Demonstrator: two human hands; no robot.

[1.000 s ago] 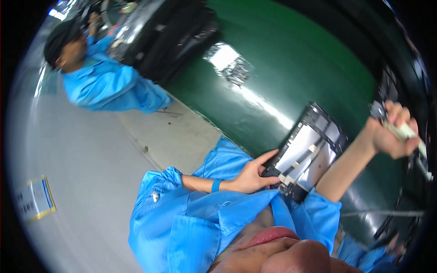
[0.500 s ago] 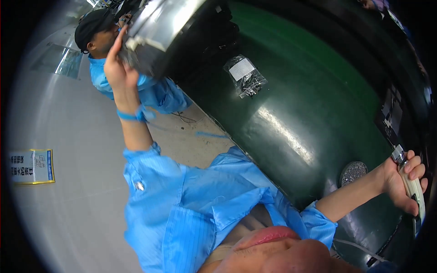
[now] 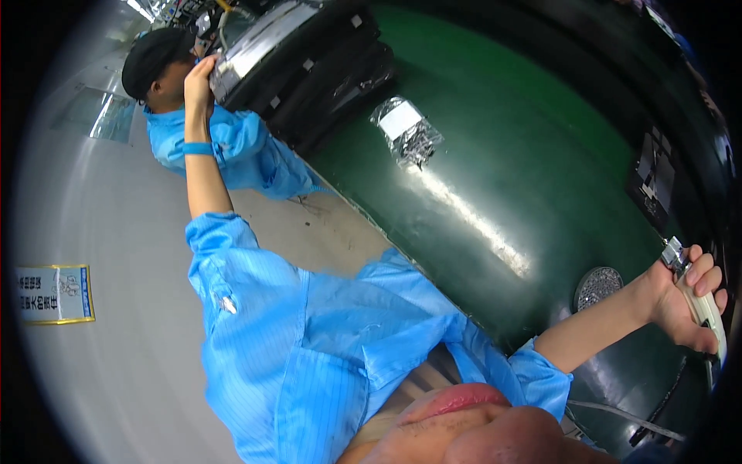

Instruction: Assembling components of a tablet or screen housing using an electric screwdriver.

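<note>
My left hand [image 3: 199,81] reaches to the upper left, a blue band round its wrist. Its fingers are bent over the near end of a flat silver-and-black unit [image 3: 267,42], which lies on top of a stack of similar black units [image 3: 328,93]. Part of the grip is hidden. Off to the right, my right hand [image 3: 688,301] is wrapped round a cream-coloured electric screwdriver [image 3: 705,309] with a silver front end. Its tip is close to a dark panel with silver parts [image 3: 653,182] at the right side of the green tabletop.
A clear bag of small metal parts [image 3: 410,131] lies on the green table [image 3: 479,170]. Near my right forearm stands a round dish of small metal pieces [image 3: 599,290]. Cables [image 3: 626,421] run at lower right. A co-worker in blue [image 3: 209,147] is beyond my left arm.
My left hand has moved up and left, and the silver-and-black unit, raised and blurred before, now rests on the stack. The right hand keeps the screwdriver in nearly the same place.
</note>
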